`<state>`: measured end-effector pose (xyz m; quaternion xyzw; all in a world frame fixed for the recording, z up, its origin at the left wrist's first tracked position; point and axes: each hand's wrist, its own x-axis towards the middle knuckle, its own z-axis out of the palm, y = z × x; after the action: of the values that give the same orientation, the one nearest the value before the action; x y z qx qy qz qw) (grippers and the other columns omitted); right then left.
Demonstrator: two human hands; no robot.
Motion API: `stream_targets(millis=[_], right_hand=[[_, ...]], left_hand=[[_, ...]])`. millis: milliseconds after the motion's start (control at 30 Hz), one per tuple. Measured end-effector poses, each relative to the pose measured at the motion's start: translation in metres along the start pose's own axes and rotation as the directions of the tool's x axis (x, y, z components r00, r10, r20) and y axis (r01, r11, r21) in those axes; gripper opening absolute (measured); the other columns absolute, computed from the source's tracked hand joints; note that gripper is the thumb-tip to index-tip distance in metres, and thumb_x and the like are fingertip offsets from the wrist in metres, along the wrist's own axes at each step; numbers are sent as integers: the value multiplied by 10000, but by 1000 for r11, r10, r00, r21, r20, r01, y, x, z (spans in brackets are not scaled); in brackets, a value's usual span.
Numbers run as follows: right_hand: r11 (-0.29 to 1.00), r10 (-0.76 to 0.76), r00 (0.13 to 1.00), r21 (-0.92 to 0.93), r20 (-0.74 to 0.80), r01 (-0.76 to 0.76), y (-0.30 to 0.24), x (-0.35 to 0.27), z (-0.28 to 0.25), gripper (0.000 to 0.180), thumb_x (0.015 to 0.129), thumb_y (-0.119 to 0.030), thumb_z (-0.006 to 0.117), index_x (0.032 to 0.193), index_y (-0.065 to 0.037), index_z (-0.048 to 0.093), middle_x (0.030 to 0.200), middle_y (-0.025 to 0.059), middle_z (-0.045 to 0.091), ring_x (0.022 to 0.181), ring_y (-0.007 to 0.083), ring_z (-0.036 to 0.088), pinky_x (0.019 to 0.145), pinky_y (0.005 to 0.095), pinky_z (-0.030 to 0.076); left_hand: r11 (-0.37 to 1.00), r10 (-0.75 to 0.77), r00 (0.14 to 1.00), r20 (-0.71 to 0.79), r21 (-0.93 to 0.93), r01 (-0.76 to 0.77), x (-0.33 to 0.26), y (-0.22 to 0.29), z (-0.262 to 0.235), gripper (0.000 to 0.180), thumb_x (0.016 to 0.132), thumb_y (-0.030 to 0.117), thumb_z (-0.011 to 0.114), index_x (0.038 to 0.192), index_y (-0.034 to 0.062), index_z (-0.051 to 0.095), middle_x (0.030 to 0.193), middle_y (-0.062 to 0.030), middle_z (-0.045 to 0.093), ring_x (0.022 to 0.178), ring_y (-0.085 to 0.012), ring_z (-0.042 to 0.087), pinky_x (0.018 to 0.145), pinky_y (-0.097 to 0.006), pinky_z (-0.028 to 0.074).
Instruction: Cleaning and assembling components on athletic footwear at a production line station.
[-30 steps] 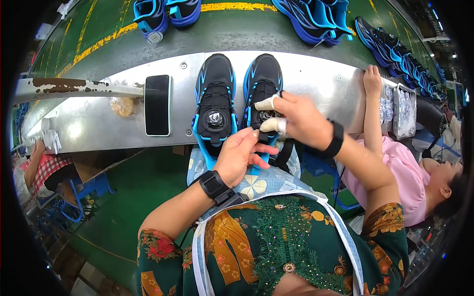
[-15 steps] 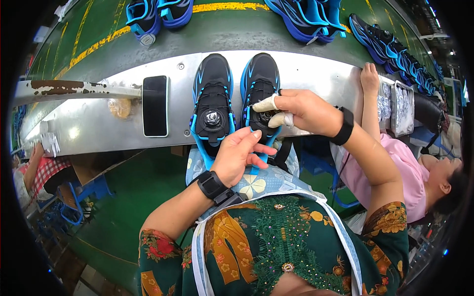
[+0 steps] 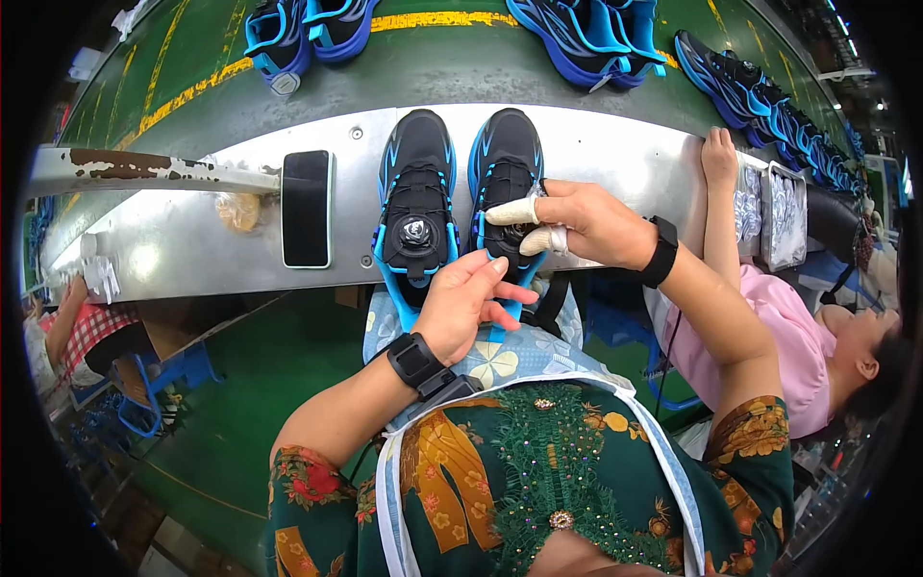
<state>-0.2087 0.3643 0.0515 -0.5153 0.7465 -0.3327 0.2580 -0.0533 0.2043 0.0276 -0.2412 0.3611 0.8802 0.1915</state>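
Note:
Side by side on the metal bench lie two black and blue sneakers, the left shoe and the right shoe, toes pointing away from me. A round lacing dial with clear wrap sits on the left shoe's tongue. My right hand, its thumb and forefinger in pale finger cots, closes around the right shoe's dial, which is mostly hidden. At that shoe's heel end, my left hand pinches the top of the tongue between thumb and forefinger, its other fingers loosely curled beside the blue collar.
On the bench lie a dark phone and a wrapped round item, beneath a chipped white bar. Beyond runs a green belt carrying several sneakers. A co-worker in pink sits at right, near a tray.
My right fingers have shifted slightly at the right shoe's dial, the forefinger now lower and flatter. My left hand stays in place. The shoes on the belt have moved slightly left.

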Motion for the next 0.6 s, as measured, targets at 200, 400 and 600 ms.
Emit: stream_targets(millis=[200, 400, 600], right_hand=[[998, 56, 961, 25, -272, -51, -14, -4, 24, 391, 773, -164, 751, 1151, -111, 665, 840, 120, 644, 784, 297, 620, 713, 380, 503], [992, 88, 963, 107, -256, -62, -17, 1, 15, 323, 779, -190, 759, 1052, -52, 656, 881, 144, 670, 765, 326, 647, 673, 383, 511], [983, 118, 773, -39, -623, -181, -26, 0, 64, 306, 762, -216, 776, 999, -65, 655, 806, 122, 646, 738, 307, 609, 664, 397, 466]], left_hand=[[999, -4, 1000, 9, 47, 4, 1, -1, 2, 284, 1004, 209, 512, 1170, -21, 540, 1034, -104, 632, 910, -237, 694, 511, -250, 576], [998, 0, 1000, 28, 63, -1, 3, -1, -4, 282, 1009, 217, 504, 1165, -15, 543, 1004, -81, 620, 886, -228, 698, 490, -238, 564], [996, 46, 999, -22, 72, -44, 3, -8, 8, 281, 1025, 212, 466, 1189, -7, 532, 1066, -99, 626, 896, -206, 690, 507, -225, 554]])
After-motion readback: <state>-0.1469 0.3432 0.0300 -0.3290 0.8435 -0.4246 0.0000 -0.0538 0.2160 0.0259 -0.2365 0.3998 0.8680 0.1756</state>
